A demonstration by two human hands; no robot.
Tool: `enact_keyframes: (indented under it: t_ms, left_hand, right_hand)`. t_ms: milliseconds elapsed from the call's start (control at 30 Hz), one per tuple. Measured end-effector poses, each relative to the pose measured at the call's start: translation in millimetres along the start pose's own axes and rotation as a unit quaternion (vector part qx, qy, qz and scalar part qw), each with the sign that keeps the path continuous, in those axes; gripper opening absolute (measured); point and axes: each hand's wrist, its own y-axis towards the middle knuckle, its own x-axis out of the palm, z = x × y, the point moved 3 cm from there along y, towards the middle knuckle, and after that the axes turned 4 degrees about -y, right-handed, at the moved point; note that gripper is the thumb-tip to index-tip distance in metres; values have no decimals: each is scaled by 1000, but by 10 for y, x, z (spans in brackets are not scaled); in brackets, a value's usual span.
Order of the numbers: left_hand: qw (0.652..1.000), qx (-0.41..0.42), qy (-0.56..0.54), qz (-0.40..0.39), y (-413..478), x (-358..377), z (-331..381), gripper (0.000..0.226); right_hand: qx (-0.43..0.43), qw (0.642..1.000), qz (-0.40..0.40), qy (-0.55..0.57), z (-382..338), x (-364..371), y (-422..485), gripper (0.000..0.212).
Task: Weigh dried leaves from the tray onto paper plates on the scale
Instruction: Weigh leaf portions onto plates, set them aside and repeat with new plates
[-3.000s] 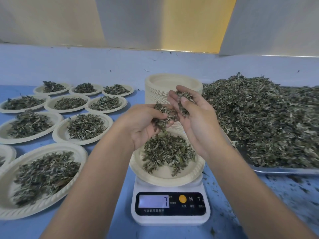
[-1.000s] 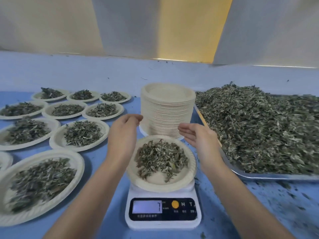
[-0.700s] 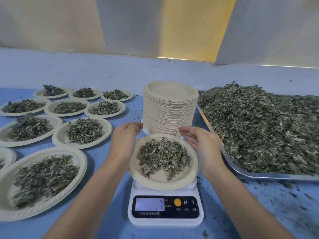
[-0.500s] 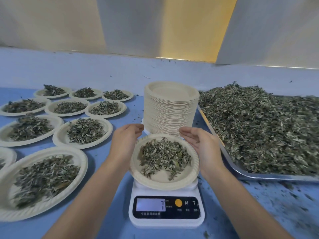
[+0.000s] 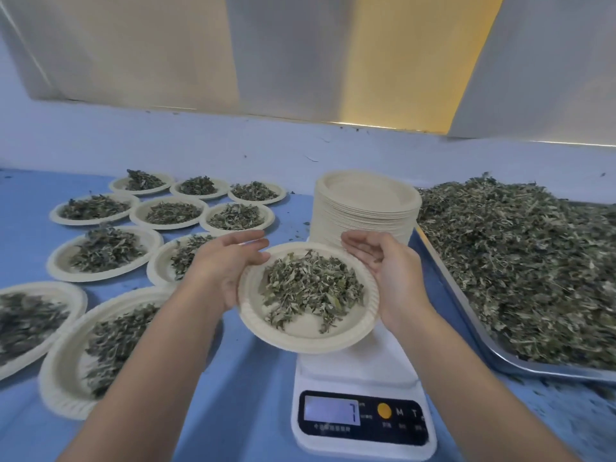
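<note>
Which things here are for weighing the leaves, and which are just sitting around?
For the job: beige paper plate of dried leaves between the left hand and right hand; white digital scale; silver metal tray heaped with leaves; stack of empty beige plates.
Just around: filled plates on the left; blue table cover; pale wall panels.

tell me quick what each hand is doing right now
left hand: open, fingers nearly straight, supporting the left rim of the round beige paper plate of dried green leaves
right hand: open, relaxed palm against that plate's right rim
</note>
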Motion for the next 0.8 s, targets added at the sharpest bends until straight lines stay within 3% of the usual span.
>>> enact_keyframes:
  t_ms: [167,233,367,467,633,800]
  left_hand:
    - [999,23,-1,45,122,-440,435,28]
    - [997,37,-12,73,194,-661,604,28]
    - [984,76,-60,149,370,-1126,849,28]
    - [974,101,-81,188,517,-1430,966,28]
    - [964,90,-123,219,692,-1895,1112,29]
    - [965,43,-78,248,760,-2385,1160,10]
  right_hand:
    - [25,998,-32,-43,41,559,113,17]
    - [52,994,-49,-80,82,806,174,25]
    - [186,964,-154,-115,251,1295,168,10]
    - [249,941,-218,-72,403,1662,130,5]
    - [271,934,-229,-33,616,2288,222,10]
    - [272,935,-221,-59,820,2819,372,15]
